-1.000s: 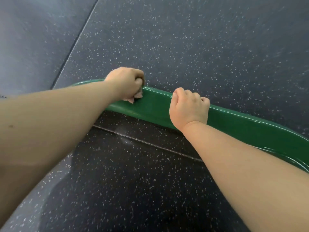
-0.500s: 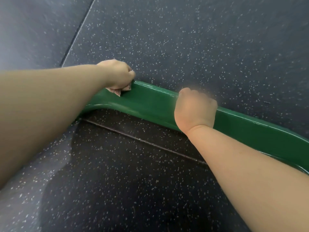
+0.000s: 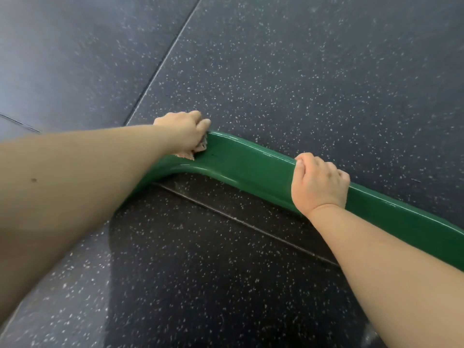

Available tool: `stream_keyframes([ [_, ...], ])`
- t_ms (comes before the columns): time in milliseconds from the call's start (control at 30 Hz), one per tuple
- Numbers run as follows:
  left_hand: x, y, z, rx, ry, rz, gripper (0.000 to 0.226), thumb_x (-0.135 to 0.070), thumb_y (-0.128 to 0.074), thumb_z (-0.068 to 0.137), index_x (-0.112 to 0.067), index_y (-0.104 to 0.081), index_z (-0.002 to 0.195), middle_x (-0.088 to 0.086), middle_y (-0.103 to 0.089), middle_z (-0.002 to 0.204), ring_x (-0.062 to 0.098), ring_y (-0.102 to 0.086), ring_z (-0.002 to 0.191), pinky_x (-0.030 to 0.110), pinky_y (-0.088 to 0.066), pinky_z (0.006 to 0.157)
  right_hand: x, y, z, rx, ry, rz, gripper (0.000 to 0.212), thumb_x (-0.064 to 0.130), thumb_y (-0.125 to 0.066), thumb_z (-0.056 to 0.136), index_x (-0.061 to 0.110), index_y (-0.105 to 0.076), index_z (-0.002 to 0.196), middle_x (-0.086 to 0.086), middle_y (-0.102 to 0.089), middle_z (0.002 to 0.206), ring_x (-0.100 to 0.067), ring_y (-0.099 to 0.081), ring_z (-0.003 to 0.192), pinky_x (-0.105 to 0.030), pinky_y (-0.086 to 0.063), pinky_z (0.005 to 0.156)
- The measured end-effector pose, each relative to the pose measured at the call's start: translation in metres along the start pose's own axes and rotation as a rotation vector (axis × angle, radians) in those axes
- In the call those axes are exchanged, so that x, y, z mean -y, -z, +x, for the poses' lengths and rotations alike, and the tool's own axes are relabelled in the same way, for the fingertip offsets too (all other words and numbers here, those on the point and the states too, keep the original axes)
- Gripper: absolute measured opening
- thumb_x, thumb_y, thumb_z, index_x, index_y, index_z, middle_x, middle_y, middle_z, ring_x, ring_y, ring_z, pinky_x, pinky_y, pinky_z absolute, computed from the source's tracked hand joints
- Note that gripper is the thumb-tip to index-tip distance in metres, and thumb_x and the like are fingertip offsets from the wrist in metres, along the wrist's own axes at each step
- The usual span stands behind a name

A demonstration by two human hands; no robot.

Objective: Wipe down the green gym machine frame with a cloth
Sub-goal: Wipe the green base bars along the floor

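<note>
Low on the speckled floor [image 3: 301,84], the green frame [image 3: 246,169] runs as one long rail, its axis slanting from the lower right edge of view up toward the middle, where it bends and turns down-left under the left forearm. It is a flattened tube with rounded edges — smooth, glossy paint that catches a thin line of light along its top. The floor is dark rubber flecked with pale specks, laid in tiles with thin seams between them. At the bend, the left hand [image 3: 184,133] has its fingers curled round a small pinkish cloth [image 3: 198,149], crumpled and frayed at the edge, pressed against the rail. The right hand [image 3: 320,183] grips the frame farther along toward the right — fingers wrapped over its top edge.
</note>
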State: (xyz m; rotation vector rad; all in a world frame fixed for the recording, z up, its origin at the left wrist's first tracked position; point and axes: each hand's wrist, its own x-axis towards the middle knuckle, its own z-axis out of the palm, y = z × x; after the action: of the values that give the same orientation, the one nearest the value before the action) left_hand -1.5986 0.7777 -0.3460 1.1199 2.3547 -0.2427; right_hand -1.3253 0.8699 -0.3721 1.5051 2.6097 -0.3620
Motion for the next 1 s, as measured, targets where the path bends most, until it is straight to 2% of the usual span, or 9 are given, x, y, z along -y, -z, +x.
stream_keyframes([
  [133,-0.021,-0.028,-0.035,-0.106,-0.145,0.021,0.059,-0.041,-0.029,0.096,-0.019,-0.029,0.15,0.014,-0.023,0.16,0.033,-0.016,0.148,0.05,-0.015,0.12,-0.003,0.022,0.011,0.302,0.041,-0.042,0.043,0.036,-0.013,0.106,0.029,-0.044,0.135,0.0,-0.06,0.128,-0.026,-0.051,0.112,-0.046,-0.034,0.104],
  [233,-0.035,-0.042,-0.059,-0.107,-0.419,0.134,0.071,-0.039,-0.029,0.098,-0.017,0.002,0.158,0.012,0.011,0.165,0.032,0.02,0.15,0.046,0.011,0.121,-0.013,0.048,0.017,0.605,0.047,-0.09,0.047,0.039,-0.014,0.107,0.036,-0.02,0.153,0.001,-0.035,0.158,-0.031,-0.038,0.139,-0.054,-0.028,0.115],
  [333,-0.042,-0.056,-0.066,-0.145,-0.753,0.347,0.075,-0.031,-0.033,0.098,-0.017,0.013,0.156,0.011,0.023,0.162,0.029,0.031,0.144,0.045,0.018,0.119,-0.002,0.059,0.029,0.711,0.014,-0.1,0.047,0.031,-0.019,0.108,0.029,-0.022,0.154,-0.009,-0.04,0.154,-0.032,-0.047,0.13,-0.043,-0.038,0.108],
  [433,-0.03,-0.058,-0.058,-0.217,-0.888,0.432,0.071,-0.02,-0.031,0.101,-0.019,0.014,0.156,0.009,0.023,0.161,0.028,0.026,0.145,0.042,0.018,0.118,0.021,0.064,0.057,0.697,0.028,-0.133,0.037,0.015,-0.024,0.105,0.01,-0.049,0.132,-0.013,-0.051,0.143,-0.031,-0.052,0.119,-0.039,-0.041,0.102],
  [567,0.054,-0.065,-0.054,-0.403,-0.705,0.422,0.072,-0.019,-0.023,0.097,-0.018,0.02,0.154,0.015,0.012,0.164,0.033,0.011,0.151,0.044,0.006,0.124,0.059,0.07,0.107,0.732,0.106,-0.012,0.039,0.015,-0.026,0.107,0.013,-0.06,0.125,-0.005,-0.062,0.128,-0.023,-0.059,0.108,-0.033,-0.044,0.089],
  [667,0.093,-0.058,-0.062,-0.346,-0.596,0.471,0.075,-0.036,-0.031,0.101,-0.012,0.014,0.156,0.02,0.004,0.164,0.035,0.005,0.152,0.044,-0.001,0.124,0.093,0.066,0.128,0.743,0.098,0.142,0.039,0.024,-0.027,0.106,0.014,-0.063,0.117,-0.006,-0.066,0.122,-0.022,-0.059,0.099,-0.034,-0.046,0.085],
  [800,0.044,-0.046,-0.059,-0.215,-0.499,0.504,0.069,-0.022,-0.025,0.098,-0.009,0.016,0.151,0.021,0.018,0.16,0.037,0.017,0.149,0.045,0.004,0.123,0.129,0.036,0.132,0.801,0.186,0.267,0.044,0.031,-0.028,0.106,0.015,-0.068,0.099,-0.006,-0.068,0.102,-0.019,-0.059,0.08,-0.033,-0.049,0.078],
  [900,0.003,-0.062,-0.056,-0.319,-0.608,0.426,0.061,-0.016,-0.016,0.096,-0.004,-0.009,0.156,0.021,-0.009,0.162,0.035,-0.007,0.151,0.045,-0.006,0.123,0.141,0.021,0.129,0.837,0.092,0.418,0.043,0.035,-0.03,0.106,0.016,-0.062,0.084,-0.006,-0.061,0.089,-0.018,-0.053,0.075,-0.032,-0.046,0.068],
  [1000,-0.003,-0.08,-0.058,-0.422,-0.612,0.331,0.058,-0.016,-0.024,0.096,-0.008,-0.029,0.153,0.013,-0.029,0.159,0.029,-0.027,0.147,0.045,-0.02,0.121,0.134,0.016,0.133,0.902,-0.08,0.654,0.05,0.039,-0.027,0.108,0.008,-0.065,0.099,-0.012,-0.066,0.1,-0.024,-0.062,0.09,-0.036,-0.05,0.083],
])
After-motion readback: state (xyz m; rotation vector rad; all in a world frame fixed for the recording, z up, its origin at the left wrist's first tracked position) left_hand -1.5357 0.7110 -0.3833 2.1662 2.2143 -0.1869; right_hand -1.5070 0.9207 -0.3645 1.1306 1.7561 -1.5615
